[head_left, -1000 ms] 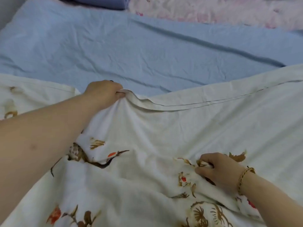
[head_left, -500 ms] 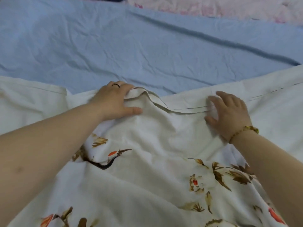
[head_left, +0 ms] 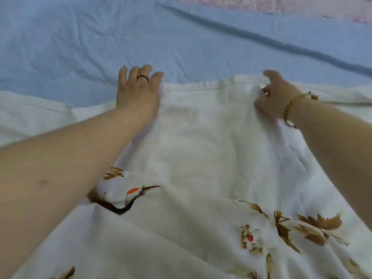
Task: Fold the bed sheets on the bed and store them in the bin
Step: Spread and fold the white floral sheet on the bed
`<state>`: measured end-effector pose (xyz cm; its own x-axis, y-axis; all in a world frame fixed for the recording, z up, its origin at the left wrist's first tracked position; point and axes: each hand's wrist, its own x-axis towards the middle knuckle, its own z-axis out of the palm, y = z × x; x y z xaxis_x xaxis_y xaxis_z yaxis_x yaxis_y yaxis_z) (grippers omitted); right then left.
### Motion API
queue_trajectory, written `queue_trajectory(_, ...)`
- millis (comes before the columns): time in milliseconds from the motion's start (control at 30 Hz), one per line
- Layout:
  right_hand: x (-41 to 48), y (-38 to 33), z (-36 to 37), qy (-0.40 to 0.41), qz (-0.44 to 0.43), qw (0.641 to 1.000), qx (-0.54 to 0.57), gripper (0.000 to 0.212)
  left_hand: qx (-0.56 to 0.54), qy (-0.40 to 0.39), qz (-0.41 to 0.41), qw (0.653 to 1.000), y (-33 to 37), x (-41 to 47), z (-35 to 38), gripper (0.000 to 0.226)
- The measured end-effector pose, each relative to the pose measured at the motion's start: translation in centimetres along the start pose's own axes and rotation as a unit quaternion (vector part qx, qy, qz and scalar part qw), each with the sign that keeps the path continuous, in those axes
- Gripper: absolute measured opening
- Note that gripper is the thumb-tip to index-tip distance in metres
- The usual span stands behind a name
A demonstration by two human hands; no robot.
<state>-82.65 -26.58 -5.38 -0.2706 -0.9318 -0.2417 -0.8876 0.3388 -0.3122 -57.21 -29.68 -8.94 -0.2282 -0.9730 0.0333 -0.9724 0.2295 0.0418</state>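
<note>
The white sheet [head_left: 201, 137] lay on the blue sheet [head_left: 80, 47]. The left hand [head_left: 138, 93] pressed its edge with straight fingers [head_left: 144, 71], probably to flatten it; the right hand [head_left: 279, 97] pinched the hem with curled fingers.

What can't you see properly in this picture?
Head view:
- Right hand: motion blur hides whether it pinches the white sheet.
- Sheet's full size: the left, right and bottom edges cut it off.
- Pink quilt: the top edge cuts it off.
- Bin: out of frame.
</note>
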Motion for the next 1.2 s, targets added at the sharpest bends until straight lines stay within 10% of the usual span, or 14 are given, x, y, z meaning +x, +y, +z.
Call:
queue_trajectory(100,-5.8,1.8,2.1,0.007,-0.037,0.993,0.112,0.039,-0.143,0.066,0.097,0.983,0.4,-4.6,0.6,0.046)
queue_trajectory(233,-13.5,3.8,1.0,-0.237,-0.013,0.947,0.218,0.066,-0.263,-0.291,0.12,0.912,0.0,-10.3,-1.9,0.011)
queue_trajectory(433,-16.0,5.7,0.1,-0.491,-0.016,0.86,-0.136,0.018,-0.112,-0.489,0.09,0.861,-2.4,-10.8,-4.0,0.022)
queue_trajectory(667,-9.3,5.0,-5.4,-0.184,0.031,0.973,-0.133,0.031,-0.103,-0.189,-0.015,0.976,-1.9,-5.6,-6.8,0.023)
queue_trajectory(833,-0.6,2.1,-5.9,0.052,0.029,0.97,-0.237,0.028,-0.034,0.018,-0.061,0.997,-1.1,-0.1,-3.4,0.027)
queue_trajectory(1200,2.4,4.2,2.9,0.106,0.084,0.971,-0.195,0.059,-0.047,0.169,-0.076,0.982,-1.4,0.3,4.4,0.035)
